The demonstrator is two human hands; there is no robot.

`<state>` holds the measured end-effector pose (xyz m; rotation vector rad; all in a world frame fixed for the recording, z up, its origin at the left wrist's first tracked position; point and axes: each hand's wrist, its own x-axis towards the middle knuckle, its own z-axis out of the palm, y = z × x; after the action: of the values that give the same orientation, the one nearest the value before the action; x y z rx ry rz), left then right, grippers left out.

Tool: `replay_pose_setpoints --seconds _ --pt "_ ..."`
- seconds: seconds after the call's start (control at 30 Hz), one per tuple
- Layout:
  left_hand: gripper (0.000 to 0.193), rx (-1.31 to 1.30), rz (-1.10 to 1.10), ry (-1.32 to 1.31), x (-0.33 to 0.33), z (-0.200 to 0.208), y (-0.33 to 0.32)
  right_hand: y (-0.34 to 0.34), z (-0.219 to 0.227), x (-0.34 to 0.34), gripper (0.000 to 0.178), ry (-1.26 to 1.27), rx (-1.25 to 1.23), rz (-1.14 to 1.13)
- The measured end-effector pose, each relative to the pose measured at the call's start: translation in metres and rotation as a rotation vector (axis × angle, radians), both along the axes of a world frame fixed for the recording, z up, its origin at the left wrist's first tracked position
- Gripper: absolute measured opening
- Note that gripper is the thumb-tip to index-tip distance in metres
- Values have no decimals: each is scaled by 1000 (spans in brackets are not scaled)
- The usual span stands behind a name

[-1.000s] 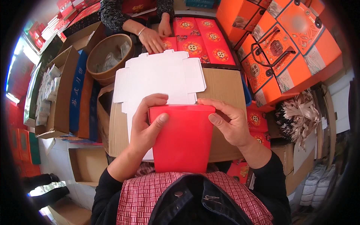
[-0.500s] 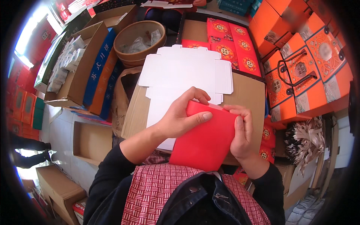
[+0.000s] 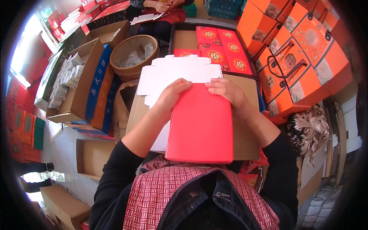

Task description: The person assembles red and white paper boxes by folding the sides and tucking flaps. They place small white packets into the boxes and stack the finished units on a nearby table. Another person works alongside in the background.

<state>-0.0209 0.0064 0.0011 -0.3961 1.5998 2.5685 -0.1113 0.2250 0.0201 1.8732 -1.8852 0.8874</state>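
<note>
A plain red folded-card box (image 3: 201,124) lies in front of me, its near edge over my lap and its far edge over the white cut-out sheets. My left hand (image 3: 173,93) is closed round its far left corner. At the far right corner my right hand (image 3: 231,96) grips it with the fingers bent over the edge. The box's underside is hidden. Beneath its far end, flat white die-cut box blanks (image 3: 176,69) rest on a brown cardboard surface (image 3: 245,134).
Beyond is a black-edged tray (image 3: 172,40) of red patterned boxes (image 3: 216,55). A round wooden tub (image 3: 119,71) with clear plastic packets and a carton (image 3: 71,109) of small packets stand left. Orange gift boxes (image 3: 293,63) are stacked right. Another person's hands (image 3: 163,5) show at the top.
The red box has turned from a slant to nearly square with me and tipped flatter. Both hands have shifted to its far corners. The view has tilted up, showing more of the other person.
</note>
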Motion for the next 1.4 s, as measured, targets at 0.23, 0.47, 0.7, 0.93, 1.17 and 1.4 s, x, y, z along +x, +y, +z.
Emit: replay_pose_setpoints --seconds 0.23,0.47,0.7,0.93,1.17,1.4 --pt "44 119 -141 322 29 14 11 25 -19 45 39 -1326 -203 12" --pt "35 -167 -294 240 54 13 60 41 -26 117 49 -1725 -795 -68" --pt "59 -316 -475 418 50 -2 99 138 -64 184 36 -1452 -1296 -322" --pt "33 -386 -256 308 60 -8 56 241 -152 180 36 -1614 -1653 -1040" --pt "26 -468 -124 306 77 -6 29 239 -237 29 49 -1763 -1398 -1354" --pt "34 -1213 295 289 118 -23 -73 334 -242 46 88 -1351 56 -1742"
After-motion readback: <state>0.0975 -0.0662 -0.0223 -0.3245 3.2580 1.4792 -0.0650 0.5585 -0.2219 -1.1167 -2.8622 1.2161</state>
